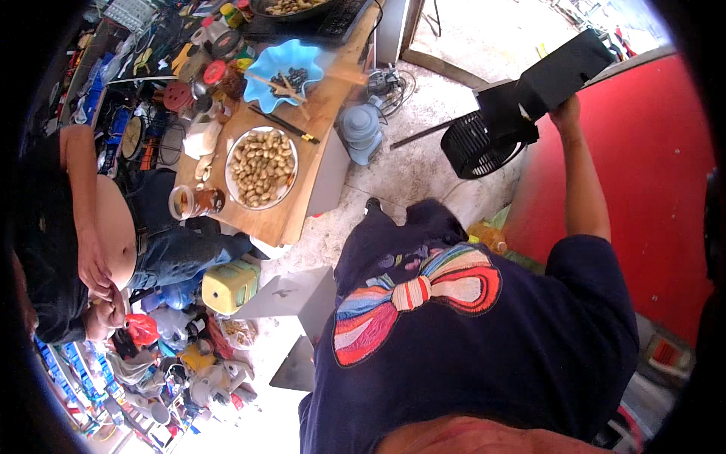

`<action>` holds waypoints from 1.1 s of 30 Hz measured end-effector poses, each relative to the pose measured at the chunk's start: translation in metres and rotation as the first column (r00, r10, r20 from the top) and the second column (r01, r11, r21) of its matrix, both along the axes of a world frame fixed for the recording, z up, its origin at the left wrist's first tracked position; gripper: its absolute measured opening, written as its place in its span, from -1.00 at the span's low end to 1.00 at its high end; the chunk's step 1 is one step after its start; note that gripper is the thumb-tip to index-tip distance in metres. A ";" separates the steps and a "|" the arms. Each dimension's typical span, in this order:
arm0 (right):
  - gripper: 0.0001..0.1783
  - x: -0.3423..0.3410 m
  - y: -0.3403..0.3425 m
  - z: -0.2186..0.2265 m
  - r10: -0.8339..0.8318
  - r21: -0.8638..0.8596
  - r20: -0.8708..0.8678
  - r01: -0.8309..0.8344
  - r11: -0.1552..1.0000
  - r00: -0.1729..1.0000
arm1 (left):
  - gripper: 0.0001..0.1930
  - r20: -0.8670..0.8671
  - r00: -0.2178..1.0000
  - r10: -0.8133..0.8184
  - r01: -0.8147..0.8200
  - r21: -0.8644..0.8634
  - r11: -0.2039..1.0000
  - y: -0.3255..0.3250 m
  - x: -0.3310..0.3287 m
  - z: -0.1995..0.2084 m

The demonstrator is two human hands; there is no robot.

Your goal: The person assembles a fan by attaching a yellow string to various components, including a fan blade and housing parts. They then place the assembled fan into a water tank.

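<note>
Out to the right, my right hand (566, 115) is raised with my arm stretched forward. It grips a black blower fan (567, 72), whose long box-shaped duct points away to the upper right. My fingers are partly hidden behind the duct. At the blower's lower left end is a round slotted fan wheel (469, 147), and a thin dark bar (423, 134) sticks out beside it. The blower hangs in the air, above the floor and near a red panel (643, 174). My left hand is not in view.
To the left stands a wooden table (299, 216) with a plate of peanuts (262, 168), a wavy blue bowl (281, 62) and jars. A person (113, 234) is beyond it, hands together. A grey-blue plastic object (361, 130) and a yellow stool (230, 287) are on the floor.
</note>
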State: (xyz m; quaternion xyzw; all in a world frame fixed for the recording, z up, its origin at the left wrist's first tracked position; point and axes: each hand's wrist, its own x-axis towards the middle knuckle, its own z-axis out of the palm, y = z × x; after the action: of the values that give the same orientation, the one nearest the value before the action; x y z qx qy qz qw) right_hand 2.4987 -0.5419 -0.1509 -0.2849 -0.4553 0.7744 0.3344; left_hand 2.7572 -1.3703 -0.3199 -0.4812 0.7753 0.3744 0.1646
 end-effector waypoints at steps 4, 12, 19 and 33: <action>-0.61 -0.044 0.086 0.003 0.012 -0.087 -0.043 -0.016 0.996 0.999 | -0.60 0.008 1.000 0.009 -0.009 0.004 1.000 0.098 -0.032 0.002; -0.60 -0.138 0.284 -0.027 0.186 0.037 -0.027 -0.185 0.982 0.982 | -0.59 -0.015 0.997 0.079 -0.080 -0.025 0.997 0.338 -0.085 -0.010; -0.75 -0.238 0.459 -0.029 0.254 -0.185 -0.023 -0.254 0.949 0.967 | -0.57 -0.004 0.992 0.127 -0.127 -0.046 0.991 0.544 -0.124 -0.004; -0.60 -0.428 0.785 0.031 -0.095 -0.118 0.021 0.097 0.988 0.995 | -0.54 0.012 0.996 0.087 -0.086 -0.042 0.995 0.848 -0.298 0.003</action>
State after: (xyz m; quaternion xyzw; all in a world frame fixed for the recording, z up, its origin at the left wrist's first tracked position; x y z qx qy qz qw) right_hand 2.0711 0.2428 -0.1196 -0.3316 -0.3969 0.7810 0.3502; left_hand 2.4597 -0.5218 -0.3164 -0.5203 0.7601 0.3618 0.1437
